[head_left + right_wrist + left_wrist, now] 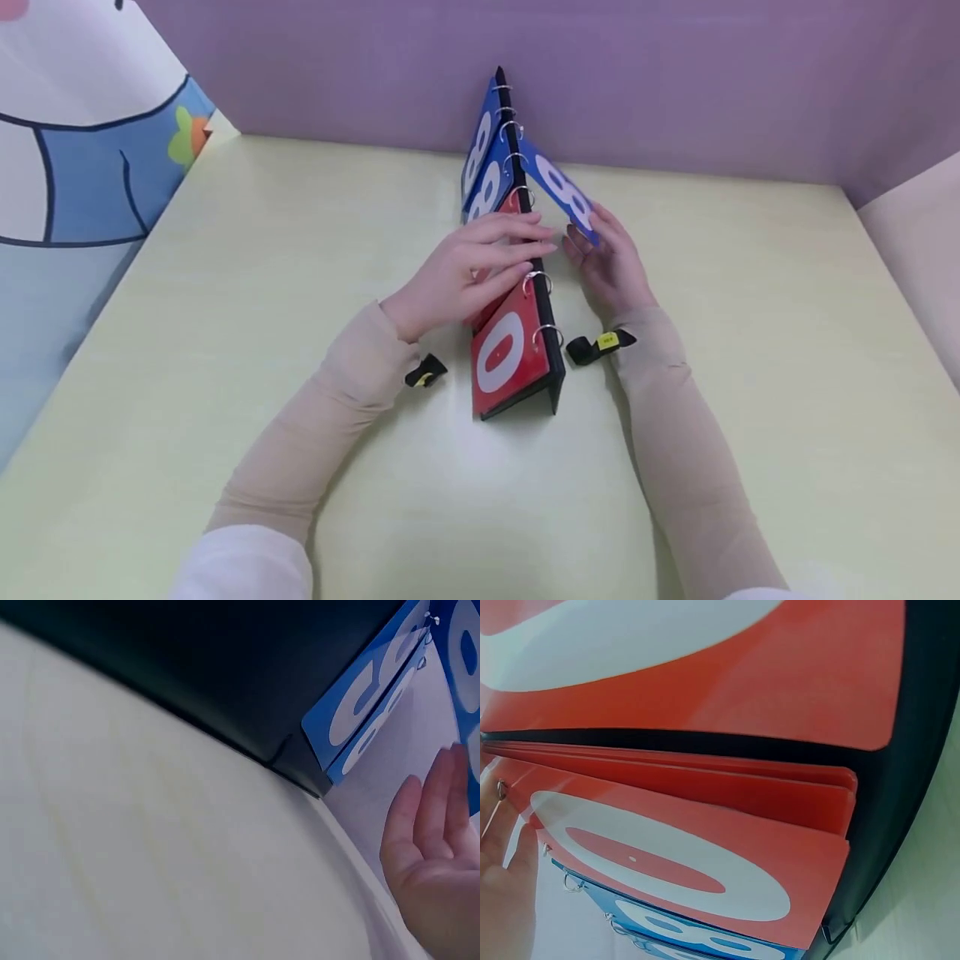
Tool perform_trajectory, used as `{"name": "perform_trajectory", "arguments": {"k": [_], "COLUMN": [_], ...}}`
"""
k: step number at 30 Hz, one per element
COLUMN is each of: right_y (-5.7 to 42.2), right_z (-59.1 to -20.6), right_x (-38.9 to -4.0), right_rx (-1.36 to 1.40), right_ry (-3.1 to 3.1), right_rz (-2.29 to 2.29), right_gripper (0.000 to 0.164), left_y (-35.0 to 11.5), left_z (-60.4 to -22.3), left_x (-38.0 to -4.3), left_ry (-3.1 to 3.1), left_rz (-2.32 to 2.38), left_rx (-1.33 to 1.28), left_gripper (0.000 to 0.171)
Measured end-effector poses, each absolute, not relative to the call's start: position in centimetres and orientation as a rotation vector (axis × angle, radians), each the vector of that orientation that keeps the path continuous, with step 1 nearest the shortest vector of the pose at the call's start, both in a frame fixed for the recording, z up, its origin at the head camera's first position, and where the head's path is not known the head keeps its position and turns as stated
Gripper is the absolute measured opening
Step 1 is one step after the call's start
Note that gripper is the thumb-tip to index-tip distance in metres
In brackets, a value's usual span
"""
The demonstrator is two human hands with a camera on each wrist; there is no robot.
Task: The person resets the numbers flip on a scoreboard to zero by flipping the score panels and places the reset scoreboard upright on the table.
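Note:
A tent-shaped black flip scoreboard stands on the table, with number cards hung on metal rings along its ridge. My right hand pinches the lower edge of a blue card with an 8, which slants out over the right side. In the right wrist view the same card rises above my fingers. Across the ridge lies my left hand, its fingers extended over the red cards. Below it a red card with a 0 shows. Red cards fan apart in the left wrist view.
More blue cards with 8s hang on the far left side of the scoreboard. A purple wall rises behind the pale table. A cartoon-printed cloth is at the left. Black straps with yellow tags are at both wrists.

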State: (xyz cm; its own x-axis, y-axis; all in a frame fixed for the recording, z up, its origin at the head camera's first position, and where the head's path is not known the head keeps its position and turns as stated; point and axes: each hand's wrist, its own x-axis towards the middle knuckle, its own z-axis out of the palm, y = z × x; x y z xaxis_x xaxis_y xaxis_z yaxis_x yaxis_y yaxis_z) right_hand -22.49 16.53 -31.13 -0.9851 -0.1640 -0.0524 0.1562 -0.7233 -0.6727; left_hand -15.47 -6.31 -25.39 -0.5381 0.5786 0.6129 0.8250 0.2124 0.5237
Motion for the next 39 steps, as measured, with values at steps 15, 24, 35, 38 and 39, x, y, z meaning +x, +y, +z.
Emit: {"name": "perform_trajectory", "arguments": {"k": [15,24,35,38,39], "right_y": [17.7,18.6,14.7,12.4,11.7], "right_z": [-33.6,-32.3,-25.1,-24.4,-24.2], "right_x": [-19.4,-20.8,-22.2,-22.5,-22.6], "right_rx": [-0.022,-0.006,-0.398,-0.506,-0.526], "right_ry": [1.110,1.032,1.498,1.962,2.101], "right_rz": [-2.667,-2.807,-2.661,-2.310,-2.184], "right_gripper": [0.028,0.015,0.045,0.051,0.052], "left_y": [-5.3,-4.3,-4.7,-5.0,-5.2], "left_z": [-27.9,-28.0,-27.5,-27.4,-27.5], "left_x": [-11.7,-11.1,-11.6,-11.8,-11.9], "left_ry": [-2.410,-2.438,-2.422,-2.417,-2.410], "left_rz": [-1.423,-1.415,-1.453,-1.445,-1.434], "left_rx": [-1.170,-1.044,-1.006,-0.991,-0.989], "left_gripper": [0.043,0.039,0.041,0.040,0.040]}}
